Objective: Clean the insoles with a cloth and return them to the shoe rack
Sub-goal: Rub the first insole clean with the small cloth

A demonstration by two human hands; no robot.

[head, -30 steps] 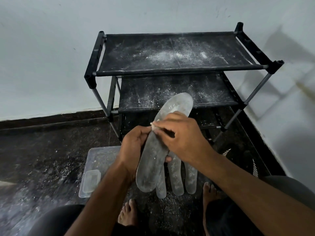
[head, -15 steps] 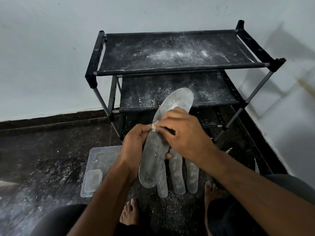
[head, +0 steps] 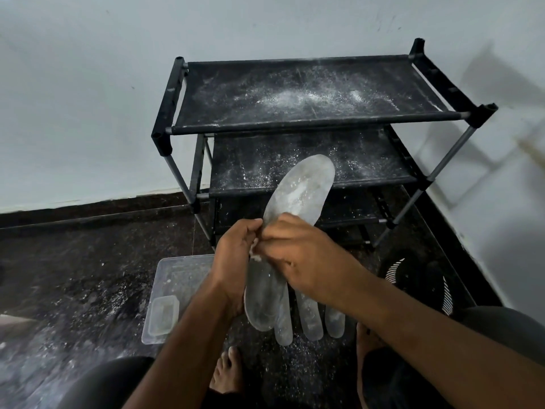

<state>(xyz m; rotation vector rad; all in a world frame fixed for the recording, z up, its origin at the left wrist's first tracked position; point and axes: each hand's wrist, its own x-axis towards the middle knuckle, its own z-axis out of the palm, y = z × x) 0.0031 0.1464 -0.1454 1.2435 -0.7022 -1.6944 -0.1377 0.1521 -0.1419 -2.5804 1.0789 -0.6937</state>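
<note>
A long grey insole [head: 298,196], dusted with white powder, is held up in front of the black shoe rack [head: 295,125]. My left hand [head: 234,262] grips its middle from the left side. My right hand [head: 306,255] presses a small white cloth [head: 255,255] against the insole's middle, with the fingers curled round the cloth; only a scrap of cloth shows. Three more grey insoles [head: 309,320] lie side by side on the dark floor below, partly hidden by the held one.
A clear plastic box [head: 177,278] with a small tub inside sits on the floor at my left. A black shoe with white stripes [head: 413,278] lies right of the rack. White powder covers the rack's shelves and the floor. My bare feet [head: 227,373] are near the insoles.
My right hand with the cloth has slid down the insole toward its middle, baring more of the toe end. The left hand keeps its grip.
</note>
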